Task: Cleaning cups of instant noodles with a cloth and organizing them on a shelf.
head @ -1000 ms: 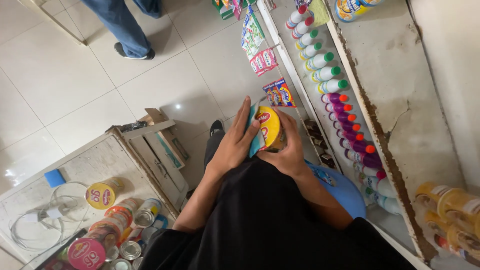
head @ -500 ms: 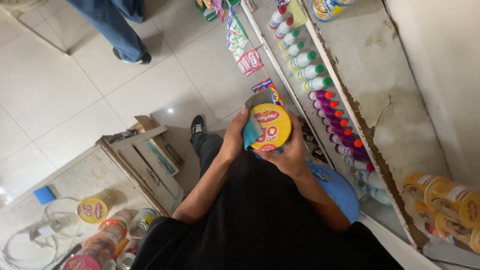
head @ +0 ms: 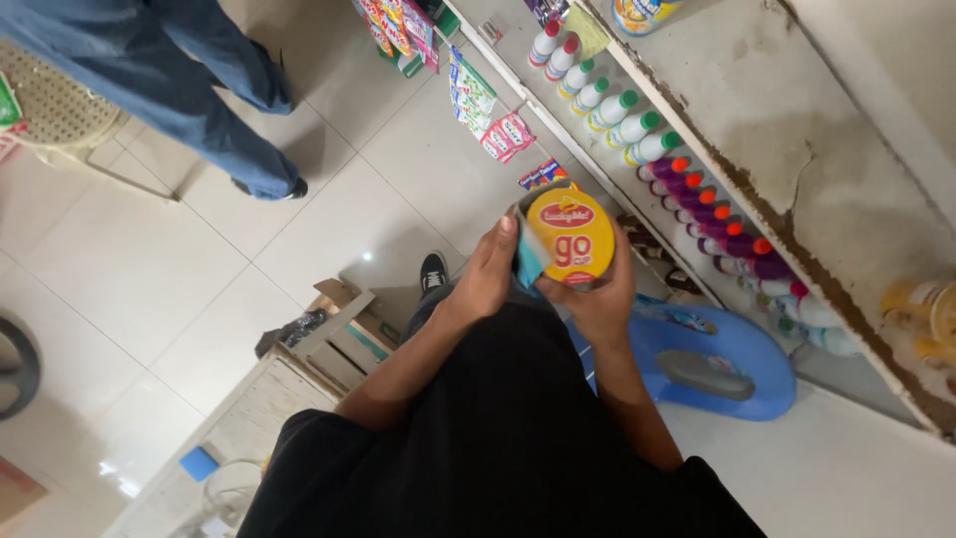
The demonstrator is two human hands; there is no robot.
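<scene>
Yellow-lidded cup (head: 570, 239) clasped between left hand (head: 485, 274), right hand (head: 597, 299).

Shining bright and even from overhead, glaring off the tiled floor (head: 366, 256), casting soft shadows, blurring slightly toward edges, tilting the whole view
</scene>
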